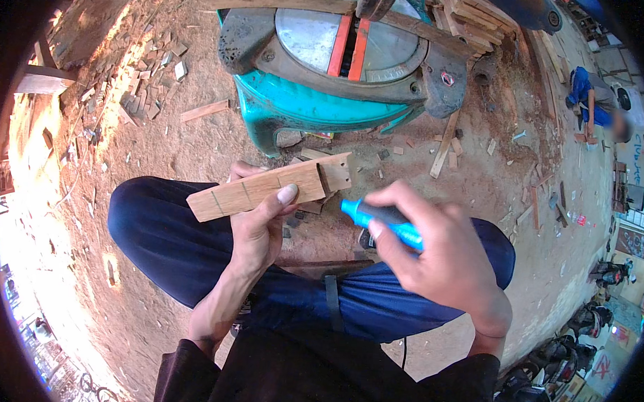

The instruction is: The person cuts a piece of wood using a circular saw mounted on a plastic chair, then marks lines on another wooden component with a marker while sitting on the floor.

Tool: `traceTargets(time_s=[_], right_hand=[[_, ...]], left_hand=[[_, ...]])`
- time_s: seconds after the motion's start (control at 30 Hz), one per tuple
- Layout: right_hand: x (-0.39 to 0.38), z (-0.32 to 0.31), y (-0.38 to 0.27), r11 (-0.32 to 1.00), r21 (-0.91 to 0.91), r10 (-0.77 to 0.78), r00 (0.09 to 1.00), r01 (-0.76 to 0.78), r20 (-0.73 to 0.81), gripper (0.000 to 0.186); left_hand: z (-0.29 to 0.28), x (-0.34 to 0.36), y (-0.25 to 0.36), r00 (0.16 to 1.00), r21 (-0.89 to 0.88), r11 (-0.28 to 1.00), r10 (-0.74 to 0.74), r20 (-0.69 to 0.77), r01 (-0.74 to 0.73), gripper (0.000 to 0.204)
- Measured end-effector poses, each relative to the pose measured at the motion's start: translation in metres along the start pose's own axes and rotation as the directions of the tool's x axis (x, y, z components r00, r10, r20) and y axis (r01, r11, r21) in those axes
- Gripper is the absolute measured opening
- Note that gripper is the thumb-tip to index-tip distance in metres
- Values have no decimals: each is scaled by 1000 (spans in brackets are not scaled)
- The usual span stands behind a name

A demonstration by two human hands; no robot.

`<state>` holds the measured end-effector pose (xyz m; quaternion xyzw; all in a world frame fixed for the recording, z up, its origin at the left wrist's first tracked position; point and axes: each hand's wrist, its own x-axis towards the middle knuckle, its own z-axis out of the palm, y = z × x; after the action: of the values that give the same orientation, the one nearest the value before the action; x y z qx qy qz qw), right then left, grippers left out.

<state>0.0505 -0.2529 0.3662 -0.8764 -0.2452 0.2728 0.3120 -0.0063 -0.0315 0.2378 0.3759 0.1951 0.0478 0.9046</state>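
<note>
Offcuts [145,78] litter the dirt floor [161,146] at upper left; boards [477,22] are piled at upper right. A teal stool [318,105] bearing a saw base [404,92] fills the top centre, just beyond the work. Near the frame's middle, the left hand [261,224] grips a wooden block [255,191] marked with dark cross-lines, thumb on its face. The right hand [441,248], right of centre, is closed around a blue tool [408,234] pointing toward the block, apart from it. A person [581,88] in blue sits at far right.

The saw's upper part is cut off by the top edge. Most left fingers are hidden behind the block, as is much of a holed wooden piece [339,173]. The tool's tip is hard to make out, and dark objects [536,378] at lower right blur together.
</note>
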Motion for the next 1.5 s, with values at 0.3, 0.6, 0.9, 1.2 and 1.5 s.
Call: traceTargets(time_s=[0.3,0.6,0.9,1.2,1.5], right_hand=[[4,8,3,982,95,-126,937,165,-325,23],[8,11,5,970,92,-179,920,224,-348,27],[-15,29,34,938,-181,-226,917,296,329,20],[-1,-3,21,931,-91,-350,935,354,54,29],[6,19,16,910,-312,-357,899,273,-254,58]], left_hand=[[19,-7,0,999,155,987,-24,-41,30,46],[11,-9,-3,1000,191,981,-29,0,29,46],[6,-2,4,999,10,1000,-2,-43,2,49],[4,1,7,993,12,993,-113,-22,114,51],[11,-3,-4,978,304,934,-206,36,186,46]])
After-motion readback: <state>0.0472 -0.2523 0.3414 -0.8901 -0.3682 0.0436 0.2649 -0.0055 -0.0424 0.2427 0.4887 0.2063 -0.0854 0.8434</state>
